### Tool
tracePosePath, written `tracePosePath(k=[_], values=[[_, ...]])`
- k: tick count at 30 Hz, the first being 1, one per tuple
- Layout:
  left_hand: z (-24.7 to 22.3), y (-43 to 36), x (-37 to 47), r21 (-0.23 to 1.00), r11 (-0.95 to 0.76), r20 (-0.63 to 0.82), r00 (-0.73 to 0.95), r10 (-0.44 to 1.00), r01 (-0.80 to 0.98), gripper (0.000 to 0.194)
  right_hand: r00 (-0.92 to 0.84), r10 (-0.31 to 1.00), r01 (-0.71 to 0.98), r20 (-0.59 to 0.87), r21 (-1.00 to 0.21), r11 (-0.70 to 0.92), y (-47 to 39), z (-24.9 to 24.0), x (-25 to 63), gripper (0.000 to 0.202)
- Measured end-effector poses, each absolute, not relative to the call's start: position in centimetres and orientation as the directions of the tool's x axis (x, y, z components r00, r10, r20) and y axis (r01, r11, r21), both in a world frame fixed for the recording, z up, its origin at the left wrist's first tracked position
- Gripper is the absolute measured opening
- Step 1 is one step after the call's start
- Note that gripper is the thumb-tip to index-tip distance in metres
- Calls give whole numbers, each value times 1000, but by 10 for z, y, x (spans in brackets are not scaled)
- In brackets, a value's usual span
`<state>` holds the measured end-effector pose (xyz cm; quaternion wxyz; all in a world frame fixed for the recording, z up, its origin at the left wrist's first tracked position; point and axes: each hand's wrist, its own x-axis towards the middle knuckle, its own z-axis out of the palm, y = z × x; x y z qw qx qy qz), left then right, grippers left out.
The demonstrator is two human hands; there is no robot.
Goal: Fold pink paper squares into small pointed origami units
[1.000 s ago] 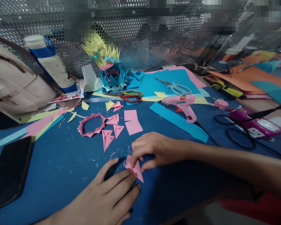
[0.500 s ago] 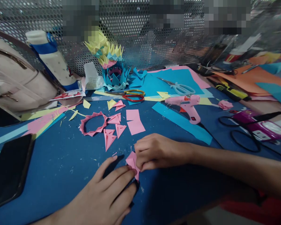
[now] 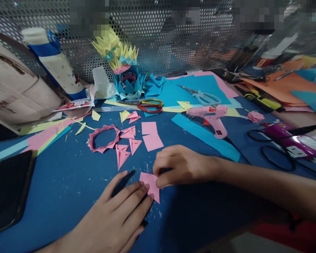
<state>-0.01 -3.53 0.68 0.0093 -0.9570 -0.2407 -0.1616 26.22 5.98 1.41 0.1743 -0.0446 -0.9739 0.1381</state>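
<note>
A small pink paper [image 3: 153, 182] with a pointed lower end lies on the blue table between my hands. My left hand [image 3: 121, 209] is spread flat, its fingertips resting on the paper's left part. Curled fingers of my right hand [image 3: 173, 167] pinch the paper's right edge. Beyond them are a ring of pink folded pieces [image 3: 91, 142], several loose pink folded triangles [image 3: 122, 156] and flat pink paper pieces [image 3: 152, 136].
A pink glue gun [image 3: 212, 114] lies by a blue strip [image 3: 205, 137]. Farther back are red-and-yellow-handled scissors [image 3: 150, 105], light-blue scissors [image 3: 205, 98] and a folded-paper model [image 3: 129, 82]. A phone [image 3: 10, 189] lies left; a purple power strip [image 3: 295, 140] right.
The pink paper now shows a wider, flatter face, where it looked narrower and folded before. My right fingers have loosened from a tighter curl and moved slightly to the right.
</note>
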Motion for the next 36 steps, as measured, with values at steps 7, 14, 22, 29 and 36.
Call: tracePosePath(k=[7, 14, 22, 29, 36], values=[[6, -35, 0, 59, -885, 308, 835, 457, 463, 36, -942, 160, 34, 295, -391, 920, 64, 12, 263, 26], [6, -34, 0, 51, -893, 287, 850, 442, 447, 37, -947, 144, -32, 286, -534, 845, 68, 15, 261, 27], [0, -34, 0, 22, -891, 299, 848, 438, 453, 38, -954, 203, 22, 220, -626, 780, 69, 12, 261, 27], [-1, -29, 2, -9, -895, 320, 849, 420, 446, 36, -949, 268, 76, 168, -700, 710, 68, 11, 258, 25], [-1, -25, 4, -36, -900, 376, 840, 390, 434, 36, -929, 359, 192, 91, -711, 676, 61, 15, 254, 12]])
